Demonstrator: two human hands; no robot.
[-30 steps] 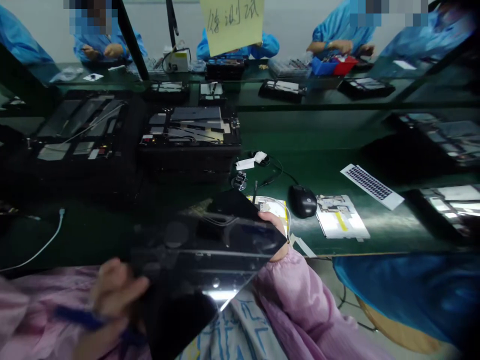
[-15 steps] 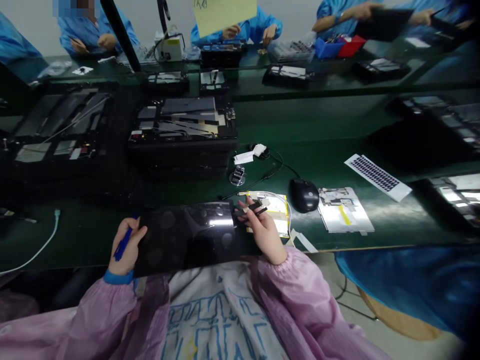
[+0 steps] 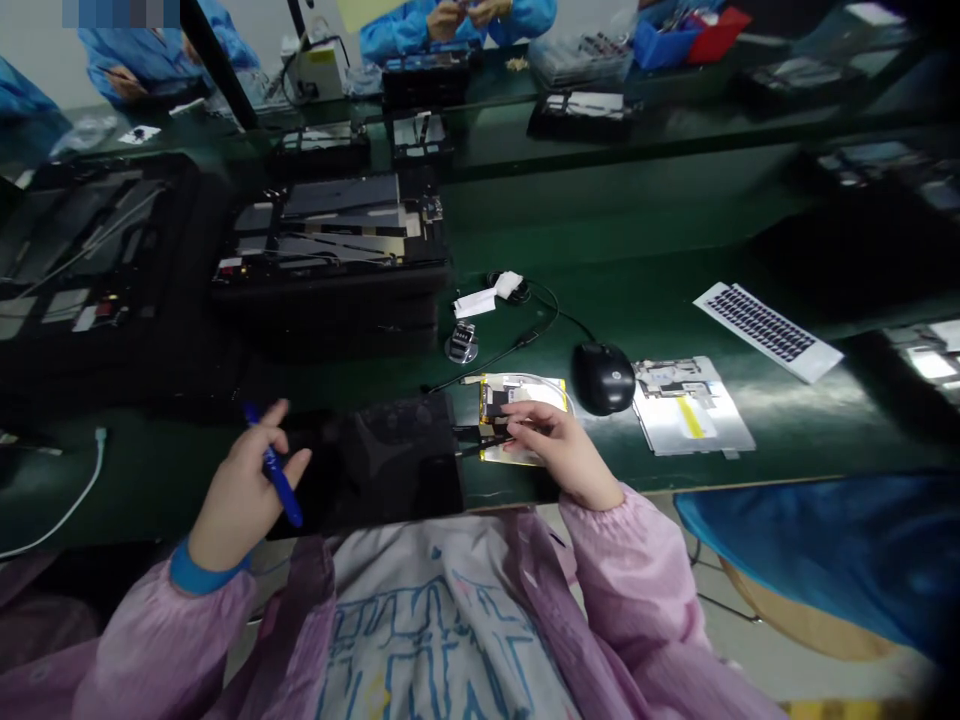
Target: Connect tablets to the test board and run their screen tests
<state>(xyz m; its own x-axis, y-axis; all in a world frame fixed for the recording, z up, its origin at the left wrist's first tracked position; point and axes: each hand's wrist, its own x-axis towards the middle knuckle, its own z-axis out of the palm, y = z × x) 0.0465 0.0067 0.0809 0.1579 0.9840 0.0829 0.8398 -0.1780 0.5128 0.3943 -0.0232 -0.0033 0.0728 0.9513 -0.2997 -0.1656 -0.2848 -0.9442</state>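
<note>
My left hand (image 3: 236, 490), in a blue wristband, is closed around a blue pen (image 3: 283, 487) beside the left end of a dark glossy screen panel (image 3: 382, 460). The panel lies flat at the table's front edge. Dark flat strips (image 3: 480, 442) run from its right end. My right hand (image 3: 566, 450) has its fingertips pinched on the end of these strips, above a yellow-edged battery pack (image 3: 556, 388). The fingers hide part of the strips and of the pack. A white cable curves over the pack's far side.
Right of the pack are a black mouse (image 3: 604, 378), a silver metal-backed part (image 3: 697, 425) and a keyboard-sticker sheet (image 3: 769, 332). Stacked dark panels (image 3: 330, 310) stand behind the screen. A white cable (image 3: 91, 490) lies left. Blue-sleeved people (image 3: 457, 25) sit across.
My left hand has moved left and towards me from the screen, its pen swinging to another slant. My right hand has lowered the dark strips over the battery pack. The camera view has tilted down.
</note>
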